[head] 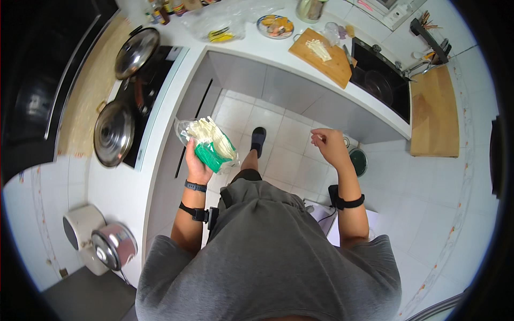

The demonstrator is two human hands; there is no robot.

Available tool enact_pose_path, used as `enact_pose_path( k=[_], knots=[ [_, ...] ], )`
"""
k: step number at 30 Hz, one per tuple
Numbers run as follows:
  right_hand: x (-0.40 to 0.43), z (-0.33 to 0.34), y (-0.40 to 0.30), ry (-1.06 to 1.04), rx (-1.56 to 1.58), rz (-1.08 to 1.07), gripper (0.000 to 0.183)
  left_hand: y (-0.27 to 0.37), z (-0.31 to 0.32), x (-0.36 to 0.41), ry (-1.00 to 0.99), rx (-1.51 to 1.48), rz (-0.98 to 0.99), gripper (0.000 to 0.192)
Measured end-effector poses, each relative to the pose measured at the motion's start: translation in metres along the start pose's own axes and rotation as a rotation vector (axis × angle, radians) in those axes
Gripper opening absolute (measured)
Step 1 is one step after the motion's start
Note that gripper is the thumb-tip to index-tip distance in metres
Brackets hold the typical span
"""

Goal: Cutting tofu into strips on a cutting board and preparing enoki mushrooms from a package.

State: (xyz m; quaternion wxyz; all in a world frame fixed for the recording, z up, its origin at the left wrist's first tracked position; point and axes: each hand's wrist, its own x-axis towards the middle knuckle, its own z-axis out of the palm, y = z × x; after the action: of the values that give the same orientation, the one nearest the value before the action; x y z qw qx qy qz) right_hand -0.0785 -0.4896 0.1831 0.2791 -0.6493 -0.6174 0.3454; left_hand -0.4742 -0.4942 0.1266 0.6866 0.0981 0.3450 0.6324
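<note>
My left hand [197, 164] grips an opened plastic bag of enoki mushrooms [211, 144], clear with a green printed part, over the floor beside the left counter edge. The pale stems stick out at its top. My right hand [330, 146] is raised over the floor at the right with bent fingers and nothing visible in it; the thumb and fingertips lie close together. On the far counter, a wooden cutting board [337, 70] bears a small heap of enoki mushrooms [319, 50], with a knife [348, 58] lying at its right edge.
A plate of cut food [275, 27] and a clear plastic bag [241, 24] are on the far counter. Right of the board is a black sink [373, 82] with a faucet. Lidded pans [114, 132] stand on the left cooktop. A green bin [358, 162] is on the floor near my right hand.
</note>
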Motion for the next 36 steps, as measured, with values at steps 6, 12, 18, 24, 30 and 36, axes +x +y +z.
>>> enact_pose_path(
  k=[6,12,18,24,30,36],
  knots=[
    [0.16,-0.063,0.031,0.118,-0.264,-0.038,0.021,-0.033,0.084,0.148,-0.047,0.03,-0.083,0.048],
    [0.309,-0.127,0.012,0.433,-0.043,-0.234,0.015,-0.046,0.173,0.243,-0.081,0.053,-0.108,0.049],
    [0.396,-0.11,0.14,0.289,-0.031,-0.066,0.021,-0.082,0.216,0.281,0.005,0.041,-0.1,0.052],
    [0.398,-0.104,0.192,0.27,-0.335,-0.263,0.031,-0.134,0.256,0.299,0.1,-0.022,-0.023,0.059],
    [0.394,-0.151,0.087,-0.079,0.254,-0.28,0.017,-0.179,0.314,0.316,0.164,-0.138,-0.099,0.07],
    [0.395,-0.168,0.039,-0.268,0.373,-0.437,0.016,-0.195,0.352,0.319,-0.133,-0.218,0.0,0.067]
  ],
)
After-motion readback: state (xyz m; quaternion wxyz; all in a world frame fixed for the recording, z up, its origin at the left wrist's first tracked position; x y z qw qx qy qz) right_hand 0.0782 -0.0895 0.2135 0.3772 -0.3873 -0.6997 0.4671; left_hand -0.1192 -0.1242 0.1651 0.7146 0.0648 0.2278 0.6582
